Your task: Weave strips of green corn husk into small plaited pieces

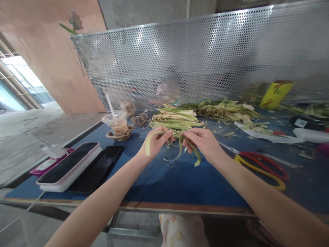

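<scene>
My left hand point(156, 140) pinches a narrow green leaf strip point(148, 145), whose pale end curls over the back of the hand. Close beside it, my right hand point(199, 139) has its fingertips closed on thin green leaf strips point(195, 154) that hang down over the blue table. The strips run between the two hands, just above the table. Right behind the hands lies a stack of pale green stalks point(176, 118). A larger heap of green leaves point(226, 111) spreads to the right of the stack.
Scissors point(262, 166) with red and yellow handles lie beside my right forearm. To the left are a drink cup point(117, 125), a twine coil point(139, 119), a pink-edged phone point(70, 164) and a black phone point(99, 168). A perforated metal screen point(195, 58) stands behind the table point(164, 192).
</scene>
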Tool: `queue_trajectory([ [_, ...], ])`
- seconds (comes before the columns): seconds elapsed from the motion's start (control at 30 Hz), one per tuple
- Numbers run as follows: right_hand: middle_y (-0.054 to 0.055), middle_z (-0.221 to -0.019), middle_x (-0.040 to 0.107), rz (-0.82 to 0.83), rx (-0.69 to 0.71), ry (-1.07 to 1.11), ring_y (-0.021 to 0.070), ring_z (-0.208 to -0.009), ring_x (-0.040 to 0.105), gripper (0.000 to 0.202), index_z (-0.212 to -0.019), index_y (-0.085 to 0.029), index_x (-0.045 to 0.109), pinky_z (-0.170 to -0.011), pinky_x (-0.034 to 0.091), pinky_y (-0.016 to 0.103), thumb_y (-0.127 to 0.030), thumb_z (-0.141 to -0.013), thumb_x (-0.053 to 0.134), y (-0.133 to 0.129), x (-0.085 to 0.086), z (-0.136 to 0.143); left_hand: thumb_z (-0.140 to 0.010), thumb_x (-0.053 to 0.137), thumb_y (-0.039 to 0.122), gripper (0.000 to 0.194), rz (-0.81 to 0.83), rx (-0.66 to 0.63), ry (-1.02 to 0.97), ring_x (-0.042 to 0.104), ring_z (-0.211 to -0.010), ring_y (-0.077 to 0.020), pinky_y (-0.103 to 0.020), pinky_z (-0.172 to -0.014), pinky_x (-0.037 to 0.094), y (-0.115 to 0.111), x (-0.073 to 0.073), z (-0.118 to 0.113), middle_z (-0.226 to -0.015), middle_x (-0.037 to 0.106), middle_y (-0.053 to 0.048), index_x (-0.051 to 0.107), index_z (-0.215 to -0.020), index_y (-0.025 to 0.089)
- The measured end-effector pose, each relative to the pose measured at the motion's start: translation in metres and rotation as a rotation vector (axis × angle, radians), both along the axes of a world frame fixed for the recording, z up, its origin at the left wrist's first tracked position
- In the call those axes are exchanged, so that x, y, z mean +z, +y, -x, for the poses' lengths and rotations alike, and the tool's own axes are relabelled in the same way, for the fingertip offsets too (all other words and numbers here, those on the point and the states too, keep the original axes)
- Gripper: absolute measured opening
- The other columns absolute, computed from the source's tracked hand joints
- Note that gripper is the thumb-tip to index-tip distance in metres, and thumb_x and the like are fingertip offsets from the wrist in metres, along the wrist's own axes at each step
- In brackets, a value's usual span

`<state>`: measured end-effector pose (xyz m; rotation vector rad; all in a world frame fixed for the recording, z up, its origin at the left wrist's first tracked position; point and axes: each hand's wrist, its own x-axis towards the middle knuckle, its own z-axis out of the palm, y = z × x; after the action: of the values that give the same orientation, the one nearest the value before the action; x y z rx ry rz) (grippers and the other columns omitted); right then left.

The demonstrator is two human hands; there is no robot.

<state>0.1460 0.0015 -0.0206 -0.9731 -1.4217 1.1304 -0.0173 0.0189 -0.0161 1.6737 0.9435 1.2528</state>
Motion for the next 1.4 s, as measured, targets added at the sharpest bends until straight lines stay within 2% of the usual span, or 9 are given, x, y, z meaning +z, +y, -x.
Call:
queue_trajectory([
  [0.2,-0.001,-0.054,0.062,-0.022,0.063,0.016,0.0080,-0.034,0.051,0.025,-0.074,-0.017,0.065,-0.039,0.037,0.022,-0.039,-0.078,0.055,0.000,-0.002,0.000,-0.070,0.063,0.040,0.025,0.162,-0.149,-0.106,0.057,-0.066,-0.0122,-0.023,-0.056,0.043,-0.003,-0.002,-0.005,-0.067,0.059,0.000,0.056,-0.071,0.016],
  [0.4,-0.002,-0.058,0.059,-0.045,0.111,-0.016,0.0079,-0.039,0.052,0.024,-0.068,-0.017,0.060,-0.042,0.042,0.023,-0.040,-0.069,0.065,0.000,-0.001,-0.001,-0.075,0.059,0.035,0.019,0.018,-0.100,0.012,0.056,-0.062,-0.0129,-0.024,-0.057,0.045,-0.005,-0.002,-0.004,-0.064,0.059,-0.001,0.059,-0.071,0.016],
  [0.57,-0.004,-0.057,0.056,-0.057,0.080,-0.023,0.0092,-0.038,0.052,0.025,-0.065,-0.019,0.054,-0.038,0.038,0.023,-0.041,-0.072,0.062,0.001,-0.004,0.000,-0.084,0.045,0.036,0.033,-0.154,-0.128,0.201,0.052,-0.062,-0.0119,-0.023,-0.062,0.042,-0.008,0.000,-0.003,-0.062,0.056,0.000,0.055,-0.061,0.016],
  [0.67,-0.004,-0.058,0.056,-0.069,0.080,-0.040,0.0094,-0.037,0.052,0.022,-0.065,-0.019,0.051,-0.037,0.036,0.022,-0.037,-0.072,0.062,0.002,-0.006,-0.001,-0.085,0.043,0.037,0.036,-0.168,-0.142,0.214,0.049,-0.063,-0.0110,-0.023,-0.063,0.040,-0.009,0.001,-0.002,-0.062,0.054,0.001,0.054,-0.060,0.015],
  [0.83,-0.005,-0.059,0.055,-0.086,0.114,-0.013,0.0085,-0.038,0.051,0.018,-0.069,-0.020,0.054,-0.039,0.037,0.023,-0.036,-0.073,0.061,0.002,-0.006,-0.001,-0.083,0.048,0.040,0.036,-0.065,-0.156,0.075,0.048,-0.062,-0.0108,-0.023,-0.061,0.040,-0.009,0.000,-0.002,-0.061,0.052,0.000,0.053,-0.059,0.014],
  [0.97,-0.003,-0.061,0.056,-0.048,0.185,-0.010,0.0084,-0.046,0.052,0.020,-0.078,-0.019,0.054,-0.045,0.041,0.023,-0.039,-0.080,0.051,-0.002,0.001,0.000,-0.078,0.054,0.042,0.027,0.161,-0.238,-0.158,0.056,-0.063,-0.0147,-0.025,-0.058,0.043,-0.005,-0.007,-0.004,-0.066,0.060,-0.003,0.057,-0.078,0.015],
  [1.1,-0.005,-0.056,0.053,-0.022,0.192,-0.069,0.0074,-0.045,0.047,0.018,-0.093,-0.018,0.051,-0.044,0.040,0.022,-0.025,-0.076,0.055,-0.006,0.009,-0.003,-0.078,0.053,0.047,0.032,0.344,-0.317,-0.352,0.061,-0.058,-0.0168,-0.026,-0.054,0.044,0.000,-0.009,-0.004,-0.061,0.065,-0.005,0.057,-0.080,0.015],
  [1.23,-0.003,-0.060,0.055,-0.026,0.159,-0.142,0.0101,-0.053,0.052,0.022,-0.097,-0.017,0.050,-0.046,0.044,0.023,-0.021,-0.075,0.054,-0.006,0.014,-0.010,-0.081,0.049,0.045,0.038,0.428,-0.345,-0.398,0.064,-0.065,-0.0184,-0.025,-0.056,0.045,-0.003,-0.001,-0.001,-0.066,0.069,-0.010,0.063,-0.077,0.010],
  [1.4,-0.003,-0.064,0.053,-0.137,0.061,-0.237,0.0075,-0.046,0.048,0.017,-0.094,-0.019,0.051,-0.038,0.035,0.020,-0.025,-0.078,0.053,-0.004,0.014,-0.017,-0.080,0.053,0.033,0.030,0.503,-0.396,-0.410,0.067,-0.072,-0.0186,-0.025,-0.062,0.048,-0.007,0.007,0.001,-0.073,0.071,-0.012,0.066,-0.088,0.008],
])
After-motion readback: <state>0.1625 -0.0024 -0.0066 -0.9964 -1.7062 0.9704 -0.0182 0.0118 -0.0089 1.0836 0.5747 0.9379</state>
